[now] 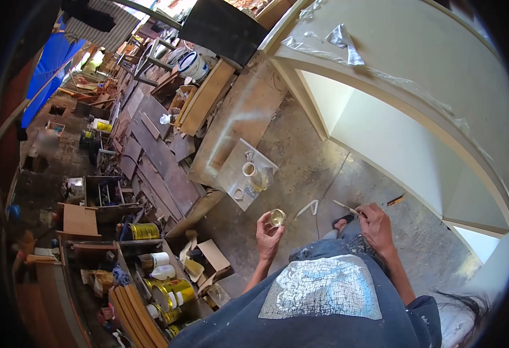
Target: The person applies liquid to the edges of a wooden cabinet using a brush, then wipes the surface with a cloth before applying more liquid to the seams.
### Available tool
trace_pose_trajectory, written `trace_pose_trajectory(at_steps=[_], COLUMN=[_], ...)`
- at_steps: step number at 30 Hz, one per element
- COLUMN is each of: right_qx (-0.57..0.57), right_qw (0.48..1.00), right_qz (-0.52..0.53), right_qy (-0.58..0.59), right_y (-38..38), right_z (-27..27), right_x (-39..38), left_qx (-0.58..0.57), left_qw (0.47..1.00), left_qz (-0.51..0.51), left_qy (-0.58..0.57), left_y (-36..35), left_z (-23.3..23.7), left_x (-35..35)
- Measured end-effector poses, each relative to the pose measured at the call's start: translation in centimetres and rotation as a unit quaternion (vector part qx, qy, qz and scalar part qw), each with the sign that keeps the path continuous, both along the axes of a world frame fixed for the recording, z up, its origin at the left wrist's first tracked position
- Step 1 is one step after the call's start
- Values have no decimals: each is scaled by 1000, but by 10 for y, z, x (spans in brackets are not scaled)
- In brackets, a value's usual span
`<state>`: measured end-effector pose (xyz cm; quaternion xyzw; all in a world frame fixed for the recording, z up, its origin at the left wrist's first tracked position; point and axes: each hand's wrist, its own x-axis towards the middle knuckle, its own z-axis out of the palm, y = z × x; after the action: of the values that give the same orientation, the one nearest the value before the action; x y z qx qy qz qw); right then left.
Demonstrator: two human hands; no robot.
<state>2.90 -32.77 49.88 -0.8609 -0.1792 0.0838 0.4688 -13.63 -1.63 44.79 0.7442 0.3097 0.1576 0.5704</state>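
Observation:
My left hand [267,238] is closed around a small clear cup [277,218] with pale yellowish contents, held in front of my body. To the right, my right hand [376,228] grips a thin stick-like tool [343,207] that points left toward the cup; its tip is too small to identify. The tool and the cup are apart. Beyond my hands, a stained light board [237,184] lies low down, with a white cup [249,169] standing on it.
A large cream-coloured cabinet [382,124] with torn plastic film [347,49] fills the right side. On the floor are a bent white strip [308,207] and a brown scrap [396,200]. Shelving at lower left holds yellow paint cans [173,294]. A white bucket [193,66] stands farther back.

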Motion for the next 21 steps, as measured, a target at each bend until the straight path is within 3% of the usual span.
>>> trace_pose_trajectory(at_steps=[11,21], right_qx=[-25,26], right_qw=[995,988], right_qz=[94,155], right_qy=[36,2], right_y=[-31,-78], right_z=[17,35], right_x=[-117,-106], left_qx=[-31,12], left_qw=[999,989], left_qz=[43,129], left_qy=[-11,-66], left_y=[-74,-141], left_z=[-12,0], left_x=[-133,-169])
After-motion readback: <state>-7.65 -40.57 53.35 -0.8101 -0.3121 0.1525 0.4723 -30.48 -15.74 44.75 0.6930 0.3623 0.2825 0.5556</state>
